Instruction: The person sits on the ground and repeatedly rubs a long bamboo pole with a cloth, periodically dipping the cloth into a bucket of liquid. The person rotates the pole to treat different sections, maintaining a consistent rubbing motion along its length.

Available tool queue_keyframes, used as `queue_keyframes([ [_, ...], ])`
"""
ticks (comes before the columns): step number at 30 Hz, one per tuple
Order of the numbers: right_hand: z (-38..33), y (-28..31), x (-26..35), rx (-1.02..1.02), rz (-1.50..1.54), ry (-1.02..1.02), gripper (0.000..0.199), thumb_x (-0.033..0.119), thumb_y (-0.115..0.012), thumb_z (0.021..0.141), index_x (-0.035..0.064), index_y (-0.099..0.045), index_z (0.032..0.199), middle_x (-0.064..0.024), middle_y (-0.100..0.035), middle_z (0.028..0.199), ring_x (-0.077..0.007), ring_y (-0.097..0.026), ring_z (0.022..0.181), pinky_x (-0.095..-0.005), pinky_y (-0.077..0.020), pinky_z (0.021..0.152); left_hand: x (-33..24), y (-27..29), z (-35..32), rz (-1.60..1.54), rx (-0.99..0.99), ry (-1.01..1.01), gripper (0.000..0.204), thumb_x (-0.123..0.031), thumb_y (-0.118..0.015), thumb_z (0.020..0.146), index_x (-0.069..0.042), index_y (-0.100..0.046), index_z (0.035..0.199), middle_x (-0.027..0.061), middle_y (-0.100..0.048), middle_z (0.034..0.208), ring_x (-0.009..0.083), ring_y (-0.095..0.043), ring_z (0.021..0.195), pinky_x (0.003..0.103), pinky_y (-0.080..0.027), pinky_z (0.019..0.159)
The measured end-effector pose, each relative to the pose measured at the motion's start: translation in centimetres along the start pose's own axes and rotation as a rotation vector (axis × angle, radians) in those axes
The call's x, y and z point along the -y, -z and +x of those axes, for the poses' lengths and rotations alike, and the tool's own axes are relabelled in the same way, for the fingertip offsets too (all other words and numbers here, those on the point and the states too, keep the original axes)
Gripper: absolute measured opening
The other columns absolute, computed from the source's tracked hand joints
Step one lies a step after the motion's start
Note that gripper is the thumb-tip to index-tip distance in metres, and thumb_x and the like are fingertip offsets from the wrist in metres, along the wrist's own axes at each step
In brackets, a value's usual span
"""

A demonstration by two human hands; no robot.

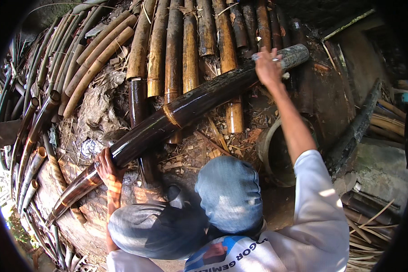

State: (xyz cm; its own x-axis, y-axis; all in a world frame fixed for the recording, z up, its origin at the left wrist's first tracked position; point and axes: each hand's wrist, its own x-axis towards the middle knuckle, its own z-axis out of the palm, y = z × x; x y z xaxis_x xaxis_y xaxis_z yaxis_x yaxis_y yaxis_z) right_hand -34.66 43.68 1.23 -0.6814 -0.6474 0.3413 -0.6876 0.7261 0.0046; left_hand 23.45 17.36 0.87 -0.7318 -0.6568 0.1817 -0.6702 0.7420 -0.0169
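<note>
A long, dark bamboo pole [199, 103] slants in front of me from lower left to upper right. Most of it looks wet and glossy; its far right end is duller and grey. Near its lower left part, my left hand [108, 171] is closed around it. My right hand [268, 68] presses on the upper right part with bent fingers. Something small and pale shows at those fingertips, too small to name. Under the long pole, a dark upright bamboo piece [137, 102] is partly hidden.
Several yellow-brown bamboo poles [190, 50] lie side by side beyond the long one. More poles [104, 59] are stacked at left. A round bucket [265, 149] stands right of my knees. Wood chips [177, 163] litter the ground. Split strips [371, 231] lie at lower right.
</note>
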Motion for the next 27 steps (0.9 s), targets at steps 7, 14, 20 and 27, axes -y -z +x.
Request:
queue_keyframes([
  [7,-10.9,2.1,25.1,0.103,0.703,0.55,0.043,0.031,-0.049,0.104,0.0058,-0.062,0.136,-0.0217,-0.056,0.148,-0.0388,-0.051,0.14,-0.0562,-0.0267,0.125,-0.3,0.3,-0.2,0.051,-0.024,-0.011,0.102,-0.023,-0.092,0.057,-0.009,-0.048,0.148,0.011,-0.058,0.14,0.0359,-0.057,0.129,0.051,-0.048,0.101],
  [14,0.6,0.0,-0.4,-0.481,-0.072,0.29,0.037,0.027,-0.04,0.106,0.0093,-0.066,0.124,-0.0233,-0.069,0.118,-0.0398,-0.067,0.114,-0.0576,-0.0467,0.103,-0.7,-1.1,-1.0,0.08,-0.212,-0.048,0.09,-0.028,-0.088,0.066,-0.006,-0.051,0.145,0.0152,-0.06,0.135,0.038,-0.057,0.128,0.054,-0.043,0.11],
  [20,-7.2,2.0,19.9,0.633,0.623,0.327,0.035,0.023,-0.047,0.096,-0.0016,-0.07,0.089,-0.025,-0.072,0.083,-0.0377,-0.071,0.078,-0.0516,-0.0554,0.066,-2.1,0.3,-1.1,0.097,-0.213,-0.056,0.087,-0.025,-0.085,0.068,-0.005,-0.05,0.146,0.017,-0.059,0.135,0.0377,-0.055,0.128,0.056,-0.039,0.112],
  [27,-5.5,-0.6,9.0,0.065,0.408,0.276,0.039,0.03,-0.042,0.106,0.0061,-0.064,0.128,-0.0205,-0.07,0.121,-0.0418,-0.065,0.118,-0.0565,-0.0489,0.104,1.8,3.7,1.5,-0.196,0.332,-0.037,0.117,-0.047,-0.096,0.052,-0.002,-0.045,0.147,0.016,-0.062,0.134,0.0376,-0.06,0.125,0.06,-0.038,0.111],
])
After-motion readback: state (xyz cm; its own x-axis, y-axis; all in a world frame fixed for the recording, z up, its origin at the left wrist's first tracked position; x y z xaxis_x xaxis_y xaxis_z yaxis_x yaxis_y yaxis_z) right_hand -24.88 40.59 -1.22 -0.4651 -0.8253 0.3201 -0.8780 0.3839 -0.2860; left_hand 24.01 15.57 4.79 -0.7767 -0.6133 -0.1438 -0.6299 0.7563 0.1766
